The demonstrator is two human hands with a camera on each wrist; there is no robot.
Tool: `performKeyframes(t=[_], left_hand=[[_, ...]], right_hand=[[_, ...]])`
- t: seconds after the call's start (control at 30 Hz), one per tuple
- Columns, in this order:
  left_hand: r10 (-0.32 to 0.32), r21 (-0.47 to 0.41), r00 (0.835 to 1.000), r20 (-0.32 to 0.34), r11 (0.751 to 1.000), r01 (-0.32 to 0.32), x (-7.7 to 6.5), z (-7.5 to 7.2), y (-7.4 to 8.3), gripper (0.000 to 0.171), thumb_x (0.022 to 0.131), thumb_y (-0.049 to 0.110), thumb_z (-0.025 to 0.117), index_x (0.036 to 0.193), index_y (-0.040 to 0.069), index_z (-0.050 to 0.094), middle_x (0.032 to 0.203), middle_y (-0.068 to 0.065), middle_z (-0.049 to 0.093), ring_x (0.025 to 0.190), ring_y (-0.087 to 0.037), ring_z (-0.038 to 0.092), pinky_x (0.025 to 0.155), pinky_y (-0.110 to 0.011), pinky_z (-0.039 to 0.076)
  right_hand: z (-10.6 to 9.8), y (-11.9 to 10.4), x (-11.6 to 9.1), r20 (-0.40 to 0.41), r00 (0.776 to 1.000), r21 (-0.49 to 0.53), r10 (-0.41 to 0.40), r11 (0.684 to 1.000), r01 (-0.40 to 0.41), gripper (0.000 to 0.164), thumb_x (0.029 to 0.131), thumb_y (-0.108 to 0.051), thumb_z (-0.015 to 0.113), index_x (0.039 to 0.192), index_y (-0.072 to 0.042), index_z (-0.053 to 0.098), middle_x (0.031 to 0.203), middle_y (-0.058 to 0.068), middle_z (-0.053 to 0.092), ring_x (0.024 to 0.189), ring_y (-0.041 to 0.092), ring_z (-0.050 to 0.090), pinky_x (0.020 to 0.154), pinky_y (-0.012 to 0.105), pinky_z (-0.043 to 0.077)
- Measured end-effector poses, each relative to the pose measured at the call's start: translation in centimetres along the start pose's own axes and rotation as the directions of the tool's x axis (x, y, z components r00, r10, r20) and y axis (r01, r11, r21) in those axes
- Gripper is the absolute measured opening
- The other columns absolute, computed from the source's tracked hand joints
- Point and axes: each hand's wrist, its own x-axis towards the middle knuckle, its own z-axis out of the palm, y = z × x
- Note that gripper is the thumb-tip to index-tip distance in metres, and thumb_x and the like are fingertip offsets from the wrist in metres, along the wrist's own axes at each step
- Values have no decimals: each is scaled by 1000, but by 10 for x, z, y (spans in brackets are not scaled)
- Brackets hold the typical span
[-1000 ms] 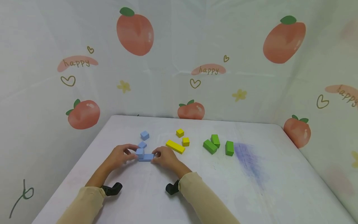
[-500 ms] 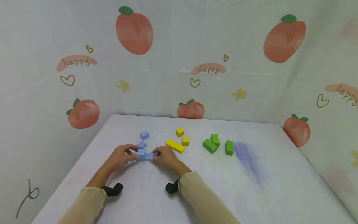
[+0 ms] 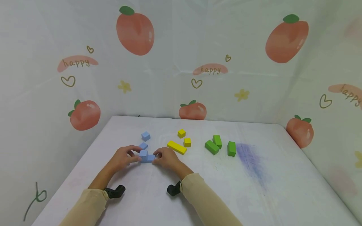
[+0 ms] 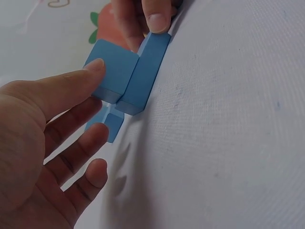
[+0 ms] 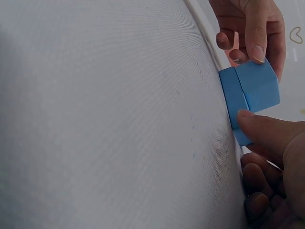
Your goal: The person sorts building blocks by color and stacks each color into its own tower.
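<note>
My left hand [image 3: 121, 158] pinches a light blue cube [image 3: 143, 154] between thumb and forefinger, its other fingers spread below in the left wrist view. The cube sits on top of a flat, long blue block [image 4: 148, 71], close to that block's left end. At the other end, my right hand [image 3: 167, 159] pinches the long block, thumb on the near side, while the remaining fingers curl near the tabletop. A second blue cube [image 3: 143, 146] lies just behind, partly hidden by the left forefinger. Farther back rests a third blue cube [image 3: 145, 136].
Right of the blue pieces lie a long yellow block [image 3: 177, 147] and two yellow cubes, one of them a yellow cube [image 3: 187, 142] near its end. Green blocks [image 3: 212, 147] lie farther right on the white table [image 3: 282, 175]. A patterned curtain [image 3: 169, 37] stands behind.
The left hand has slid the blue cube slightly to the right along the long block. The right hand has kept its hold on the block's right end.
</note>
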Motion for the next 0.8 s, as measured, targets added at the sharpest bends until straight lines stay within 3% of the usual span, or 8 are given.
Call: performKeyframes(t=[0.53, 0.8], left_hand=[[6, 25, 1000, -8, 1000, -6, 3, 8, 5, 40, 83, 24, 78, 119, 10, 68, 109, -7, 68, 88, -22, 54, 69, -33, 45], [-8, 6, 1000, -2, 1000, 8, 5, 12, 9, 40, 82, 25, 79, 118, 12, 69, 108, -6, 69, 87, -22, 53, 67, -34, 43]], right_hand=[[0, 2, 1, -7, 999, 9, -43, 999, 43, 29, 83, -25, 79, 110, -16, 73, 79, -6, 55, 76, 10, 49, 65, 22, 42], [-1, 1, 0, -1, 999, 6, -39, 999, 39, 32, 83, -25, 79, 112, -14, 72, 78, -5, 55, 74, 10, 49, 64, 22, 41]])
